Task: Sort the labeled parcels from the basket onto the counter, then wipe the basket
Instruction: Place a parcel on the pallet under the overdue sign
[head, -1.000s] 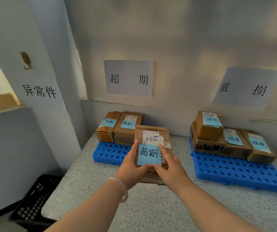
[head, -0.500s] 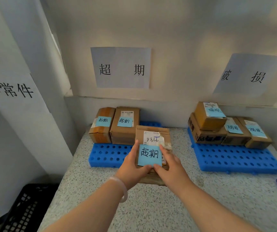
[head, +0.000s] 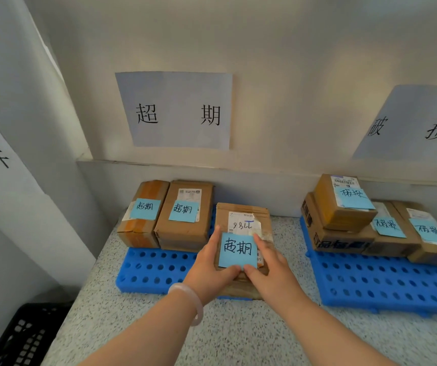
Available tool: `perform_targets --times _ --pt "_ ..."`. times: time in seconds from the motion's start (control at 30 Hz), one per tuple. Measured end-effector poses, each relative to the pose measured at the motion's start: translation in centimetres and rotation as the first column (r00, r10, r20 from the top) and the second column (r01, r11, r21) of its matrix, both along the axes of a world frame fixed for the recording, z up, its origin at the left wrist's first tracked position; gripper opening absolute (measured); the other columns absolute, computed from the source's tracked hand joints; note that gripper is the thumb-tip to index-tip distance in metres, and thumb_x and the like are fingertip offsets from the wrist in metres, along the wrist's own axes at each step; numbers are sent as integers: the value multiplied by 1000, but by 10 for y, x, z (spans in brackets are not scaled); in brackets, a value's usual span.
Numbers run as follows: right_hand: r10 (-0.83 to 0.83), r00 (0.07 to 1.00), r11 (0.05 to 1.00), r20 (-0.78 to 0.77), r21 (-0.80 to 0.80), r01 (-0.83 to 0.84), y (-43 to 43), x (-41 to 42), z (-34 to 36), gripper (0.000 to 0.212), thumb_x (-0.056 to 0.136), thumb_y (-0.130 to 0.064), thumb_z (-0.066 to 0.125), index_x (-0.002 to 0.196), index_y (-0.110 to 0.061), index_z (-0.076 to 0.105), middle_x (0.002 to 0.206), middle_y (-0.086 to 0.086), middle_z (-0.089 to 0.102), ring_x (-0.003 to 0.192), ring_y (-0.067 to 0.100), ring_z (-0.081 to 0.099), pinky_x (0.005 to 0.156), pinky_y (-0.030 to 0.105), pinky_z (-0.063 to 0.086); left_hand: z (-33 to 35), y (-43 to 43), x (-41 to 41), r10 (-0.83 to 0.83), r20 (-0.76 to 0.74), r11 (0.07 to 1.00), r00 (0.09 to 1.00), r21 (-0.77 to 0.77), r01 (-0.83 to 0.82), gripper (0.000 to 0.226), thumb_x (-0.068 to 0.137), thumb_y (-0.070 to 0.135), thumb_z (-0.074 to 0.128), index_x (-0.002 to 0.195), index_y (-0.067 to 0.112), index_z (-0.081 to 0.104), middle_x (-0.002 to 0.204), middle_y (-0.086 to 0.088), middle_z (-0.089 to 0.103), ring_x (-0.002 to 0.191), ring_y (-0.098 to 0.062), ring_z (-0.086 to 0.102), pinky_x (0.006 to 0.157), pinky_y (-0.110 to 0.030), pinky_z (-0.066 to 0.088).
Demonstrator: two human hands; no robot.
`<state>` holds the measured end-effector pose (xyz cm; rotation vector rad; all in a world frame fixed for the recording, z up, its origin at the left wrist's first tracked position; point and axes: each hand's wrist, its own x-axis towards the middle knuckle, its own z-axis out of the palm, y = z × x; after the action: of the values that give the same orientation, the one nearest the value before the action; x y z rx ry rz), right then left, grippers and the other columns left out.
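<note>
A brown cardboard parcel [head: 242,216] with a blue sticky label and a white shipping slip is gripped at its near end by both hands. My left hand [head: 208,270] holds its left side, thumb on top. My right hand [head: 270,268] holds its right side, thumb on the label's edge. The parcel is over the right part of the left blue pallet [head: 154,268], beside two labeled parcels [head: 183,220] standing against the wall. The black basket [head: 24,336] sits on the floor at lower left, partly cut off.
A speckled counter [head: 238,336] carries a second blue pallet [head: 386,283] at right with several labeled parcels [head: 344,204] stacked on it. Paper signs [head: 177,109] hang on the wall above each pallet. A white pillar stands at left.
The view has come closer to the counter and shifted right. Both hands keep their grip on the parcel, which has moved nearer to the left pallet's parcels.
</note>
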<state>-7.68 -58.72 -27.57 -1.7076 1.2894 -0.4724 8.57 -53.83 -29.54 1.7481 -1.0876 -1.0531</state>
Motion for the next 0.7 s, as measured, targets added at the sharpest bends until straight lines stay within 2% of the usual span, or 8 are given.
perform_targets --times 0.07,0.13,0.2,0.27,0.37,0.47,0.57,0.7 --pt "12 1000 1000 2 23 -12 -14 -1 -6 70 95 -32 61 147 -53 20 129 -5 32 115 7 41 86 16 40 -5 -12 -1 14 2 1000 1000 17 -14 96 63 53 75 123 83 7 140 9 41 122 -12 51 97 -32 54" --pt "20 1000 999 2 47 -20 -26 -1 -13 69 95 -33 62 147 -55 20 128 -5 32 115 7 41 85 17 41 -10 -21 -3 19 13 999 1000 25 -20 95 81 35 77 137 66 7 136 8 36 112 -2 47 85 -11 49" --pt "28 1000 997 -5 67 -28 -37 0 -22 70 95 -33 62 147 -55 20 129 -6 31 115 8 42 84 17 42 -18 -29 -5 27 43 999 999 43 -29 94 88 24 73 149 50 6 132 6 33 104 6 42 72 0 43" --pt "36 999 996 -7 88 -35 -44 0 -32 70 95 -32 61 148 -53 21 131 -5 32 117 9 42 83 17 42 -29 -34 -7 34 67 998 997 54 -38 93 89 25 72 152 47 6 133 5 35 106 4 43 75 -3 42" --pt "47 999 993 -9 105 -45 -52 0 -44 70 95 -31 61 148 -52 21 136 -4 33 118 9 41 88 20 40 -39 -38 -9 52 76 996 996 71 -57 91 89 29 71 149 50 7 131 8 38 119 -5 44 100 -23 46" --pt "57 998 991 -21 123 -54 -57 2 -52 70 96 -32 60 149 -51 18 140 -4 31 118 8 37 89 21 39 -47 -42 -8 64 73 994 995 85 -70 90 89 31 71 151 48 9 133 9 41 124 -9 45 107 -35 45" --pt "61 998 991 -27 124 -57 -63 5 -61 70 96 -33 59 150 -51 18 146 -3 27 119 7 35 95 23 39 -57 -46 -5 78 80 992 994 98 -86 87 91 31 70 153 46 11 137 8 41 124 -7 44 105 -27 44" --pt "90 994 989 -61 124 -82 -66 10 -75 72 95 -39 60 147 -58 14 148 -3 25 128 10 33 102 29 40 -71 -45 1 69 121 990 990 111 -82 83 93 31 67 154 43 12 137 7 35 108 7 43 77 3 36"
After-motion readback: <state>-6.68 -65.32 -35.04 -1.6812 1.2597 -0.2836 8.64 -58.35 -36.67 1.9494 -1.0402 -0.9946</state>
